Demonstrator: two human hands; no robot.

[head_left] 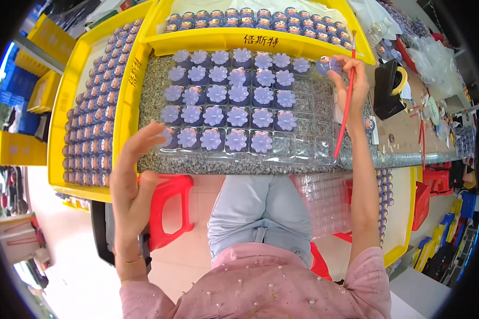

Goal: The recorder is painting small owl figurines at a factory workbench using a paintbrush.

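A clear plastic compartment tray [298, 151] lies on the speckled stone worktop. Small figures with pale purple flower-shaped tops [216, 94] fill most of its left and middle compartments; several on the right hold nothing. At the tray's far right corner, my right hand [352, 80] pinches one purple figure [322, 66] between thumb and fingers. The same hand carries a thin red-handled paintbrush [344, 119], its handle end pointing down toward me. My left hand [133, 173] hovers by the tray's near left corner, fingers apart and nothing in them.
Yellow bins stand left [123, 114] and behind [207, 40] the tray, holding rows of painted figures. A black tape dispenser [387, 87] sits to the right, near clear plastic bags [436, 58]. Below the worktop are a red stool [170, 207] and another yellow bin [407, 228].
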